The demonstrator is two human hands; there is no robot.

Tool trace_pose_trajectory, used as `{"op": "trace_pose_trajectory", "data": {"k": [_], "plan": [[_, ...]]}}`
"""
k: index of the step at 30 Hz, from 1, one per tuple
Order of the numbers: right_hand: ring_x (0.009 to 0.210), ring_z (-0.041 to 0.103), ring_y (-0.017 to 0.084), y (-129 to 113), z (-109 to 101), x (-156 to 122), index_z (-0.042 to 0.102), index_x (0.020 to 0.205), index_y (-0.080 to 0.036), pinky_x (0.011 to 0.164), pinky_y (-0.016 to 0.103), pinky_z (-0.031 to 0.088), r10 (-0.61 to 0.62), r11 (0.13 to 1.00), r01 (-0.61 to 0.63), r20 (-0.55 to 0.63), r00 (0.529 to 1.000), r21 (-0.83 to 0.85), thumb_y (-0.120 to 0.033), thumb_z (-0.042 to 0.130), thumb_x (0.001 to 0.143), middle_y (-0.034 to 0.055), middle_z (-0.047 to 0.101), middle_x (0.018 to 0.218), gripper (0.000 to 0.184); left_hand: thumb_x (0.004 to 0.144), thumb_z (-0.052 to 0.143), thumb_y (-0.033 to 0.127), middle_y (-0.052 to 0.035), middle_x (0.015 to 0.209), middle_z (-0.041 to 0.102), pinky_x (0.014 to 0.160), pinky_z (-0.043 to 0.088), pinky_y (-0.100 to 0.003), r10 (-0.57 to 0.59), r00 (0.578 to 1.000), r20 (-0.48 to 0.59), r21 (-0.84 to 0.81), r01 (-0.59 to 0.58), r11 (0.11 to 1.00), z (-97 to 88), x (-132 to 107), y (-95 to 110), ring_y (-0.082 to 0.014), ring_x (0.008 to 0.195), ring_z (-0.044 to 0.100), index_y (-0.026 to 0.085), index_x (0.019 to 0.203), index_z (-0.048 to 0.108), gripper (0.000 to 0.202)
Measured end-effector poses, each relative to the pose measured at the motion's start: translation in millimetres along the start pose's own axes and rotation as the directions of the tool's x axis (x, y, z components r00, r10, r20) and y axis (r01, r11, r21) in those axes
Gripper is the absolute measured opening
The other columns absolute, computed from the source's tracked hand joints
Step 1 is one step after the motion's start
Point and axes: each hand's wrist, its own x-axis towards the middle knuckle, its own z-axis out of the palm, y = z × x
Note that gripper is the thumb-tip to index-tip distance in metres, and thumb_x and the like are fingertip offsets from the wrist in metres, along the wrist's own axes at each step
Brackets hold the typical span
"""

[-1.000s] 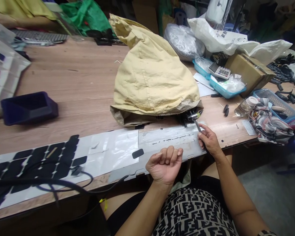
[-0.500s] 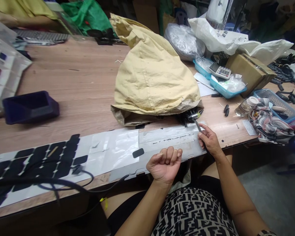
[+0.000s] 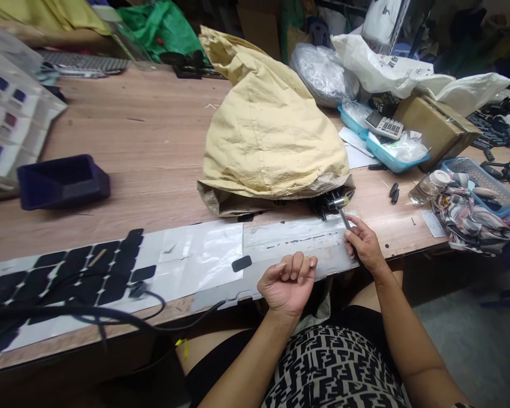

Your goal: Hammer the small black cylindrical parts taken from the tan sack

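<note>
My right hand [image 3: 364,246] is closed around the handle of a small metal hammer [image 3: 340,206], whose head lies at the right end of a long grey strip [image 3: 280,238] on the table's near edge. My left hand [image 3: 289,281] hovers palm up just off the table edge, fingers curled loosely, with nothing visible in them. A small black pad [image 3: 241,263] lies on the strip between my hands. Black parts [image 3: 323,207] poke out from under a large yellowish sack [image 3: 267,130] right behind the hammer head.
Several black pads [image 3: 80,275] and a black cable [image 3: 89,317] lie on the strip's left part. A dark blue bin [image 3: 62,181] sits at left. At right are blue baskets [image 3: 391,156], a calculator [image 3: 385,126], a cardboard box [image 3: 436,127], a jar [image 3: 427,187] and a patterned cloth [image 3: 467,218].
The view has shifted slightly, so everything sits a bit further right. Both hands keep nearly the same pose and place.
</note>
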Motion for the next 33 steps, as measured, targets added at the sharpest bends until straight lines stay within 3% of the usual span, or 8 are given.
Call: {"op": "trace_pose_trajectory", "data": {"k": [25, 33], "plan": [[0.042, 0.047, 0.007, -2.5, 0.6, -0.6, 0.054, 0.136, -0.021, 0.033, 0.018, 0.037, 0.013, 1.0, -0.013, -0.006, 1.0, -0.005, -0.037, 0.068, 0.085, -0.0081, 0.054, 0.067, 0.055, 0.061, 0.067, 0.024, 0.0048, 0.055, 0.03, 0.071, 0.05, -0.034, 0.008, 1.0, -0.004, -0.063, -0.008, 0.998, -2.9, 2.4, 0.2, -0.009, 0.05, 0.035, 0.02, 0.056, 0.024, 0.044], [0.042, 0.047, 0.007, -1.6, -0.2, -0.2, 0.054, 0.136, -0.021, 0.033, 0.018, 0.038, -0.002, 1.0, 0.002, 0.004, 1.0, 0.007, -0.035, 0.068, 0.086, -0.0075, 0.056, 0.069, 0.053, 0.052, 0.062, 0.009, 0.0017, 0.072, 0.042, 0.072, 0.047, -0.03, -0.054, 0.998, -0.03, -0.135, 0.05, 0.99, -0.2, 1.9, -0.6, -0.0112, 0.066, 0.048, 0.019, 0.072, 0.039, 0.032]]}}
